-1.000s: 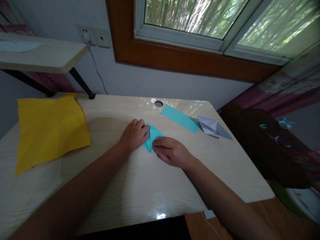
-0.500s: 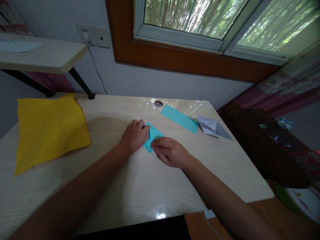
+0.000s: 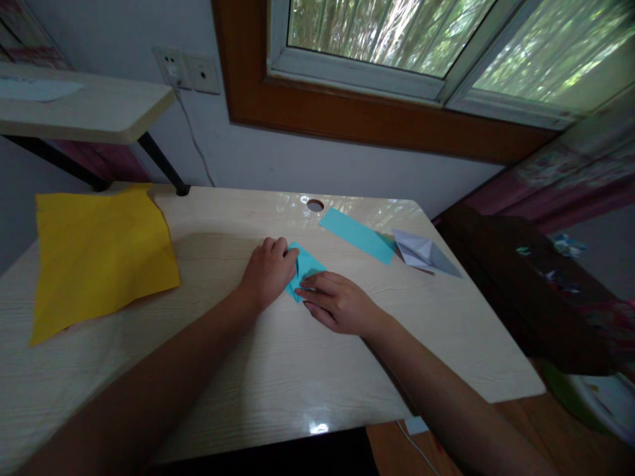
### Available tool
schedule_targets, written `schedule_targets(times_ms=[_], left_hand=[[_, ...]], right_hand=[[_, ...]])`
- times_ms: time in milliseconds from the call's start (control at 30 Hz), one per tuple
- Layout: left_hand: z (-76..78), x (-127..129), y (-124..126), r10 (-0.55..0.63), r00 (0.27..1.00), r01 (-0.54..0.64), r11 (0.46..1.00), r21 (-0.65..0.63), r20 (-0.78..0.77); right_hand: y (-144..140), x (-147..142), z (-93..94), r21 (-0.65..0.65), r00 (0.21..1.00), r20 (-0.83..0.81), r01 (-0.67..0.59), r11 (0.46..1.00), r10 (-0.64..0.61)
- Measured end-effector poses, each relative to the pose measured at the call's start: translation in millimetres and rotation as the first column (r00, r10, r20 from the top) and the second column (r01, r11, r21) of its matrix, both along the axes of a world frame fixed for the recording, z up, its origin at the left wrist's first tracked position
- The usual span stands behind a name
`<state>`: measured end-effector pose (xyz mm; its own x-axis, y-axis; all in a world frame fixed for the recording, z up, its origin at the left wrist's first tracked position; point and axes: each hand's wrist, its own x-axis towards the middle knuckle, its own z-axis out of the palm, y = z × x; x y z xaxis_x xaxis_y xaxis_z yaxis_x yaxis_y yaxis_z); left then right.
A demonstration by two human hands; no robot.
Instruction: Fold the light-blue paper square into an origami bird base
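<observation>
A small folded turquoise paper [image 3: 306,266] lies on the pale wooden desk [image 3: 278,357], near its middle. My left hand [image 3: 268,271] rests on the paper's left side, fingers curled and pressing it down. My right hand [image 3: 337,303] lies flat over the paper's lower right part, fingertips pointing left along a fold. Part of the paper is hidden under both hands.
A large yellow sheet [image 3: 99,254] lies at the desk's left. A turquoise strip [image 3: 357,235] and a folded white paper shape [image 3: 424,252] lie at the back right, beside a cable hole [image 3: 315,205]. A shelf [image 3: 79,109] juts out at upper left; a dark chair [image 3: 526,284] stands right.
My right hand's fingertips have slid a little to the left over the turquoise paper. My left hand has stayed where it was.
</observation>
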<state>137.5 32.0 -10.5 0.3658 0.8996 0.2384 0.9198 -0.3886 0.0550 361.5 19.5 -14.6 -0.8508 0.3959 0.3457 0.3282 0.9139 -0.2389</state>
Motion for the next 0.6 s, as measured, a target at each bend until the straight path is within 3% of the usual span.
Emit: schedule_targets(times_ms=[600], left_hand=[[-6.6, -4.7, 0.7, 0.004, 0.999, -0.006, 0.999, 0.052, 0.038]], right_hand=[[3.2, -4.2, 5.1, -0.004, 1.0, -0.02, 0.008, 1.0, -0.008]])
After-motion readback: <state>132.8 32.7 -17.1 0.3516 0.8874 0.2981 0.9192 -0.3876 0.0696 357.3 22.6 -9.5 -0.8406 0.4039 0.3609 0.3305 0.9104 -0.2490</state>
